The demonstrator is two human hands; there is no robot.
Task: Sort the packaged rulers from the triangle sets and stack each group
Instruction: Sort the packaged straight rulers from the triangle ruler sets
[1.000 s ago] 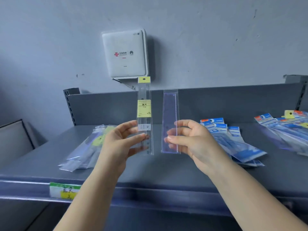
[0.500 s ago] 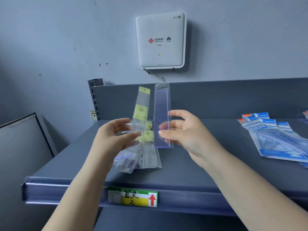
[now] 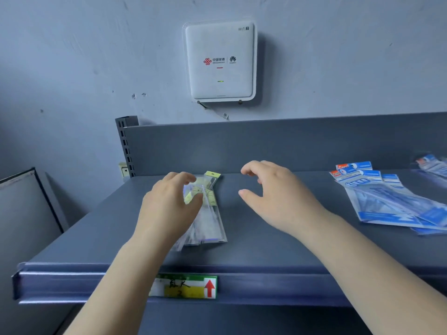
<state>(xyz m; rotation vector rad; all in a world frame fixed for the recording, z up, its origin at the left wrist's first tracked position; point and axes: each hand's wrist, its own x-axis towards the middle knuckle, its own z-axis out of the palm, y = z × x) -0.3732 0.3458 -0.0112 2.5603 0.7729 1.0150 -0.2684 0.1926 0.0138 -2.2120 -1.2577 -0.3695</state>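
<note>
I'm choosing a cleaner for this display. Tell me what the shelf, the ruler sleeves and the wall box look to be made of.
Shelf: probably painted sheet metal, matte blue-grey, judging by the folded front lip and slotted upright.
Ruler sleeves: clear glossy plastic film; glare shows and the shelf shows through, with yellow header cards that look like paper.
Wall box: smooth white moulded plastic with a satin look and rounded corners.

One head-worn view, close above the shelf (image 3: 266,250); it faces forward and down toward the wall (image 3: 72,56)
</note>
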